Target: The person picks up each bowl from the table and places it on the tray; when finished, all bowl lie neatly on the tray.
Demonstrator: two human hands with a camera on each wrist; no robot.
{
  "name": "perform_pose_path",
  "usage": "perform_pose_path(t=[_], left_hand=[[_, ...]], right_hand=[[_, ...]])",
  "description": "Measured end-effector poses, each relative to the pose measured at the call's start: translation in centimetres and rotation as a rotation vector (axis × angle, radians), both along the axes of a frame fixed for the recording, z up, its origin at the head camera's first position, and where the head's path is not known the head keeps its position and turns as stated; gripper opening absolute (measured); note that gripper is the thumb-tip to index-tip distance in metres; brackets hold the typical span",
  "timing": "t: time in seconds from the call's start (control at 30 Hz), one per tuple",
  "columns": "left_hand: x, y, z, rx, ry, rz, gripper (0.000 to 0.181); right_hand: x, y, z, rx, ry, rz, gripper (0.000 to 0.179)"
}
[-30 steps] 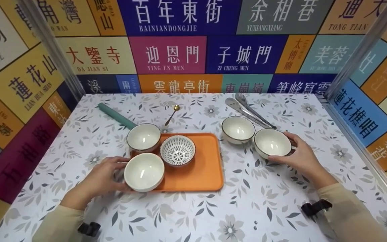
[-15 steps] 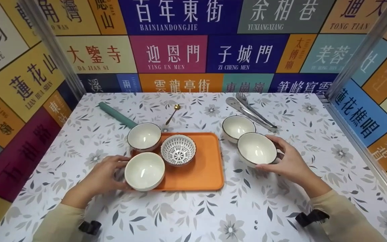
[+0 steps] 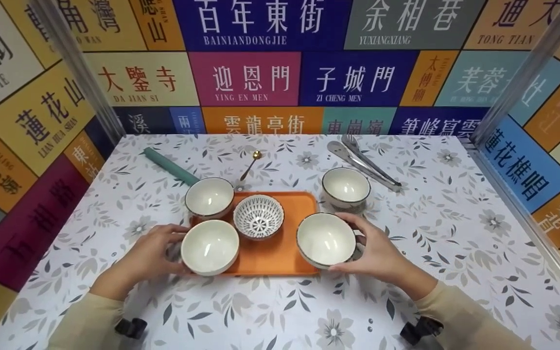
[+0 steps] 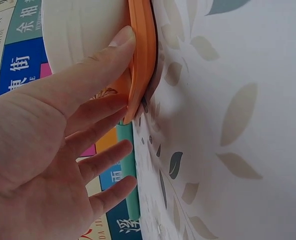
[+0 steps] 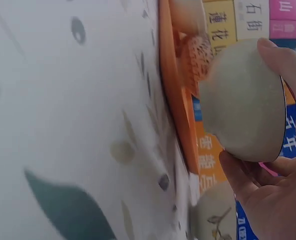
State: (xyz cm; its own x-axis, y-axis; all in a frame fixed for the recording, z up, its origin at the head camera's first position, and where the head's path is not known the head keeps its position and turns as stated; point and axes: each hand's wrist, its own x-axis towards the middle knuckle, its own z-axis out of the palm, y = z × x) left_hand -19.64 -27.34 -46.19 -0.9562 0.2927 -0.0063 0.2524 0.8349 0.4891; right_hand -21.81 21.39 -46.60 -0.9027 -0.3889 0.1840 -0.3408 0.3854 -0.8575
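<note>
In the head view, my right hand [image 3: 377,253] grips a cream bowl [image 3: 326,239] with a dark rim, thumb in front and fingers behind. The right wrist view shows this bowl [image 5: 245,100] raised off the table, its base toward the orange tray [image 5: 175,95]. My left hand [image 3: 146,257] is at the tray's left end, beside a plain cream bowl [image 3: 210,247]. In the left wrist view its thumb lies by that bowl [image 4: 83,32] and the tray rim [image 4: 143,55], other fingers spread loosely. A black-and-white patterned bowl [image 3: 258,217] and a dark-rimmed bowl [image 3: 209,197] are also on the tray.
Another dark-rimmed bowl [image 3: 346,187] stands on the floral table right of the tray. Behind it lie metal utensils [image 3: 358,158], one a fork. A small gold spoon [image 3: 250,165] and a green rolled item [image 3: 169,165] lie toward the back. Sign-patterned panels [image 3: 251,78] enclose the table.
My right hand has carried the dark-rimmed bowl leftward and nearer, from beside the other right-hand bowl to over the tray's right end. The left hand has stayed in place.
</note>
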Motion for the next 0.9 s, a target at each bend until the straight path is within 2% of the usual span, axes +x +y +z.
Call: perform_pose_path(t=[0.13, 0.37, 0.57, 0.9], left_hand=[[0.0, -0.2, 0.0, -0.005, 0.000, 0.003, 0.076], [0.1, -0.1, -0.3, -0.010, 0.037, -0.022, 0.074], [0.0, 0.0, -0.2, -0.019, 0.070, -0.044, 0.071], [0.0, 0.0, 0.0, -0.017, 0.072, -0.054, 0.070]], right_hand=[[-0.1, -1.6, -0.5, 0.004, 0.014, 0.036, 0.112], [-0.3, -3.4, -1.4, 0.035, -0.010, 0.078, 0.112], [-0.5, -3.8, -1.7, 0.086, -0.027, 0.058, 0.113], [-0.6, -3.7, -1.5, 0.118, -0.006, 0.106, 0.113]])
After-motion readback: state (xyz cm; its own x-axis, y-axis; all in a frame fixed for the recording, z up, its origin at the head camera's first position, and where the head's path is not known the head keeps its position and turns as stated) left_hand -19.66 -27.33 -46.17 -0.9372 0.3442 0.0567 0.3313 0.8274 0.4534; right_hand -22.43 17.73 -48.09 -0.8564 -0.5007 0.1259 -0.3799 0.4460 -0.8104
